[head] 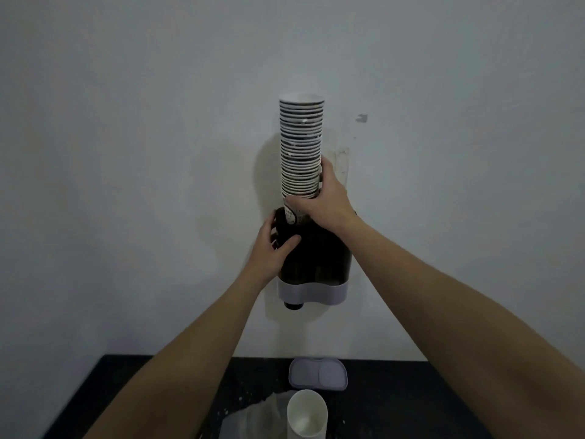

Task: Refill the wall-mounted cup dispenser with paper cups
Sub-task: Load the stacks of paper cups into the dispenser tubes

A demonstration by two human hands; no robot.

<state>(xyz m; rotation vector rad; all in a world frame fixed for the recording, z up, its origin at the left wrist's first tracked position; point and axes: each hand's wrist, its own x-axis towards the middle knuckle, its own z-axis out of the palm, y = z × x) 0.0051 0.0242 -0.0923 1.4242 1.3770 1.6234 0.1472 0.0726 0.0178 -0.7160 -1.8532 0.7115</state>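
Observation:
A dark, translucent cup dispenser (323, 255) with a white base band hangs on the wall. A tall stack of paper cups (301, 147) stands upright with its lowest cup in the dispenser's left top opening. My right hand (326, 201) is closed around the bottom of the stack, just above the opening. My left hand (275, 245) grips the dispenser's upper left side. A dark cup bottom pokes out under the base on the left.
Below lies a dark countertop (411, 400) against the wall. On it sit the dispenser's white lid (318, 373), a white paper cup stack end (306, 413) facing me, and a crumpled clear plastic sleeve (250, 416).

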